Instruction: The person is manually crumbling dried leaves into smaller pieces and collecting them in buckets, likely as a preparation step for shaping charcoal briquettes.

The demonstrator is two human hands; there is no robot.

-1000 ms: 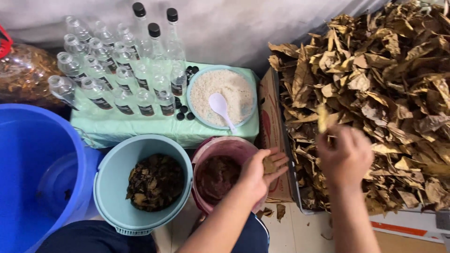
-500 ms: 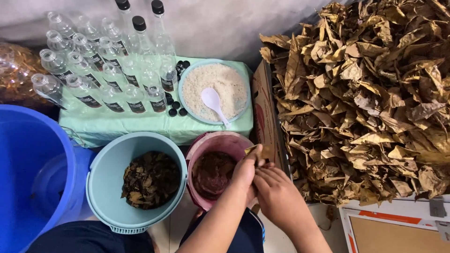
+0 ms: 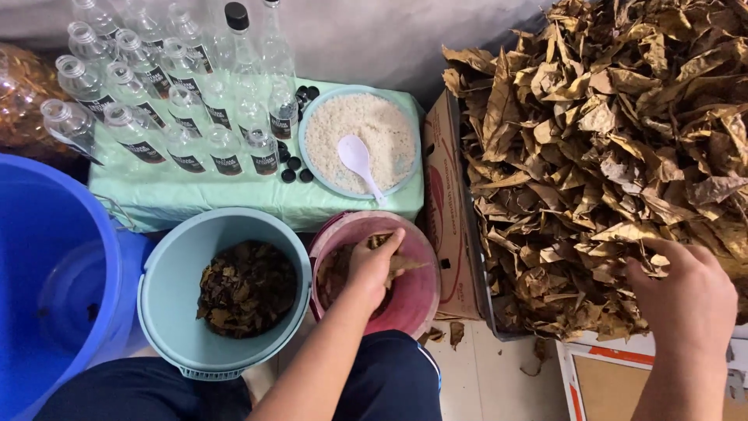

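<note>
Head view: left hand (image 3: 372, 263) down inside pink bowl (image 3: 417, 300), fingers closed on a dry leaf (image 3: 403, 265); crumbled leaf lies in the bowl under it. Right hand (image 3: 689, 300) rests palm-down on leaf pile (image 3: 608, 140) in cardboard box (image 3: 442, 187); cannot tell whether it grips anything. Teal bucket (image 3: 167, 312) just left of bowl, holds dark leaf bits. Blue tub (image 3: 47, 257) far left. Behind: rice dish (image 3: 315, 117) with white spoon (image 3: 358, 160), clear bottles (image 3: 167, 105) on green cloth (image 3: 234, 195).
</note>
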